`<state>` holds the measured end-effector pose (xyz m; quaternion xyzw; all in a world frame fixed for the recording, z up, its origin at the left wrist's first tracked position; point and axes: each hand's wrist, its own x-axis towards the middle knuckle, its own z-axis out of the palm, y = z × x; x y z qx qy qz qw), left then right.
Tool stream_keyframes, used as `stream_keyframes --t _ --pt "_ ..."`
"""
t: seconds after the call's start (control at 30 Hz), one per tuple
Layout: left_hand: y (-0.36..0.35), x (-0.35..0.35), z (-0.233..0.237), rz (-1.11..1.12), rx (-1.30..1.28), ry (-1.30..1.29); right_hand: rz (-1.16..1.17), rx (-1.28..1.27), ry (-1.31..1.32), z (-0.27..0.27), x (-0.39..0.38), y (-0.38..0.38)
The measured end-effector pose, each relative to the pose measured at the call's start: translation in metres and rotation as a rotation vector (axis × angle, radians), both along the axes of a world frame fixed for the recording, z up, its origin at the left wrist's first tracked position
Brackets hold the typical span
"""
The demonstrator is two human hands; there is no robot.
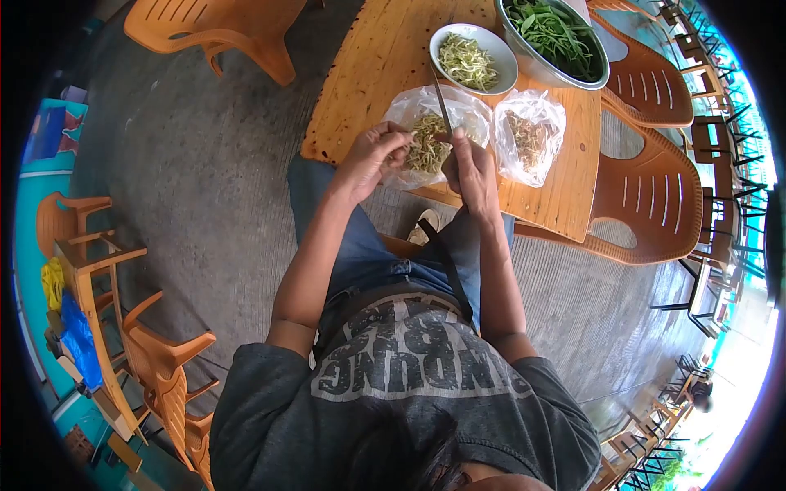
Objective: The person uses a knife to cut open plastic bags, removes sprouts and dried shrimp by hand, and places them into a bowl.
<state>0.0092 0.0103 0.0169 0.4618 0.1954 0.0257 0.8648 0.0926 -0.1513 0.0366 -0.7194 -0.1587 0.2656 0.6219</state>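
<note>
My left hand [377, 157] is closed in a pinch at the left side of an open plastic bag [400, 106]. A pale bit that looks like a bean sprout shows at its fingertips. Inside the bag lies a heap of bean sprouts [427, 154]. My right hand [475, 170] is wrapped around a knife [442, 102], its blade slanting up and away over the bag. Beyond the bag stands a white bowl [436, 75] holding pale sprouts. To the right, a second plastic bag [547, 164] contains brownish scraps.
A metal basin [600, 78] of green leaves [553, 37] stands at the back right of the wooden table [360, 86]. Orange plastic chairs [647, 196] line its right side; another chair [221, 24] is at the upper left. The table's front edge is close to my knees.
</note>
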Motion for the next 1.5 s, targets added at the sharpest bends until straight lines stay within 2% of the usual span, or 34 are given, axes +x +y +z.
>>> stream_keyframes --t 0.07,0.1,0.2,0.5,0.7,0.8,0.9,1.0,1.13,1.3,1.5 --pt "0.008 -0.002 0.0 0.019 -0.07 -0.059 -0.041 -0.101 -0.362 -0.026 0.003 0.0" --pt "0.012 -0.001 -0.001 0.017 -0.118 -0.083 -0.063 -0.228 -0.406 -0.016 0.003 -0.001" --pt "0.012 -0.002 0.0 0.026 -0.171 -0.096 -0.097 -0.368 -0.554 -0.017 0.0 0.0" --pt "0.012 -0.003 -0.005 0.044 -0.334 -0.067 -0.052 -0.511 -0.65 -0.024 -0.01 0.005" --pt "0.011 -0.003 -0.001 0.025 -0.338 -0.024 -0.042 -0.467 -0.664 -0.03 -0.01 0.007" --pt "0.01 -0.003 -0.005 -0.004 -0.189 0.024 -0.074 -0.341 -0.482 -0.022 -0.009 0.004" --pt "0.003 -0.002 0.0 -0.045 0.024 0.02 -0.084 -0.026 -0.148 -0.02 -0.003 0.002" --pt "-0.004 0.003 -0.004 -0.015 0.015 0.035 -0.136 0.194 0.288 -0.005 -0.001 0.0" --pt "-0.009 0.007 -0.003 -0.054 0.051 -0.006 -0.121 0.426 0.528 -0.004 0.0 0.003" --pt "-0.015 0.006 0.002 -0.056 0.14 -0.01 -0.199 0.428 0.501 -0.008 -0.002 0.009" --pt "-0.014 0.008 -0.002 -0.024 0.115 0.013 -0.208 0.375 0.405 -0.009 -0.009 0.013"
